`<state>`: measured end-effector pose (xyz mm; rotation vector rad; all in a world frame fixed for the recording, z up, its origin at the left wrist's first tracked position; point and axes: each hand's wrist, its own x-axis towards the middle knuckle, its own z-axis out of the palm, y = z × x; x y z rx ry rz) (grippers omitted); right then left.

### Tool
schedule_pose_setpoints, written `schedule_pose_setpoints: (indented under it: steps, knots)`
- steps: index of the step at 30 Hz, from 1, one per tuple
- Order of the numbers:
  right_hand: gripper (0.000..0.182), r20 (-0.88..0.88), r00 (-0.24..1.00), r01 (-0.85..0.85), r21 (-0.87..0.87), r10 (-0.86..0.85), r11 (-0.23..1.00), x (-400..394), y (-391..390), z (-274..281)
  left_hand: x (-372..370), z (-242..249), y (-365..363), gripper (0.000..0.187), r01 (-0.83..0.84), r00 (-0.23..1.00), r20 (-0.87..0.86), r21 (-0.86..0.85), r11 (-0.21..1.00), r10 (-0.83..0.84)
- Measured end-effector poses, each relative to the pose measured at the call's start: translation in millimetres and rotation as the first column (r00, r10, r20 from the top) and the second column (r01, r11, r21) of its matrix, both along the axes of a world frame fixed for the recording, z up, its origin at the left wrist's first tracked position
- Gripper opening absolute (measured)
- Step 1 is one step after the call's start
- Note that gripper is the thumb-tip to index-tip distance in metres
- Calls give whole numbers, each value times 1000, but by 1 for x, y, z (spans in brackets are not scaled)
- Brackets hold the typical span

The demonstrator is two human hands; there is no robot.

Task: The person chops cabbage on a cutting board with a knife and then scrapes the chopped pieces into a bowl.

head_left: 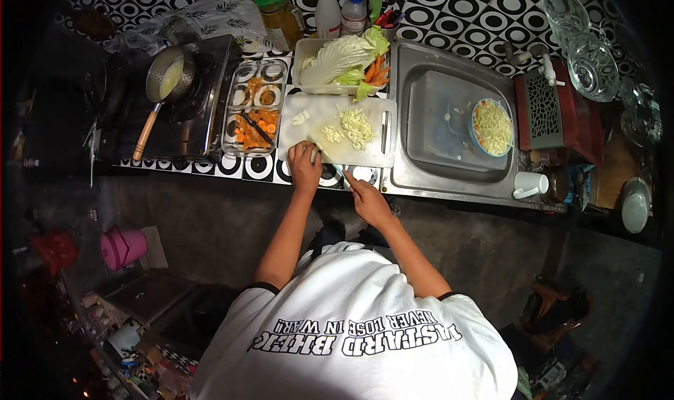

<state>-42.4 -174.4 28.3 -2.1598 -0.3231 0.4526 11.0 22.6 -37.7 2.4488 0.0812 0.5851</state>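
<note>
Chopped cabbage point(357, 129) sat in pale heaps on your white cutting board point(371, 154), the largest right of centre, with a few loose pieces toward 10 o'clock. Your right hand point(368, 200), at 5 o'clock off the near edge, had its fingers closed around the handle of the knife point(335, 165), whose blade pointed toward 11 and crossed that edge onto the board. Your left hand point(305, 165), between 7 and 8, rested bent over the near edge, fingers curled and bunched beside the blade; their tips were too hidden to tell whether they pinched anything.

You had bare board between the largest heap and the near-right corner. The other sides were tight: at 9 o'clock the glass container point(227, 147) with cut carrots point(261, 139) stood just beside the board, at 12 the plastic tub point(309, 89) of napa cabbage point(342, 57) sat close to its far edge, and at 3 it met the rim of the steel sink point(449, 182). In the sink, toward 3, stood a bowl point(493, 153) of shredded vegetables point(493, 125). Farther out, a saucepan point(184, 77) stood on the stove point(199, 129) between 9 and 10, and a white mug point(531, 184) between 3 and 4.
</note>
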Motion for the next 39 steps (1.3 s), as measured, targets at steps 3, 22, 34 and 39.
schedule_pose_setpoints:
  steps: [3,22,34,39]
  knots:
    - [55,-2,1000,-20,4,20,1000,4,-3,-2,0,1,0,25,3,999,-41,8,1000,-3]
    - [57,-9,998,-67,23,68,997,15,-14,-7,2,2,-3,20,-42,998,-46,-49,998,39]
    - [63,-24,998,-58,57,59,997,10,-11,-7,0,4,-4,16,-36,999,-12,-39,999,35]
    - [63,-36,998,-48,67,51,997,6,-10,-12,0,-1,-3,13,-48,999,-26,-48,998,47]
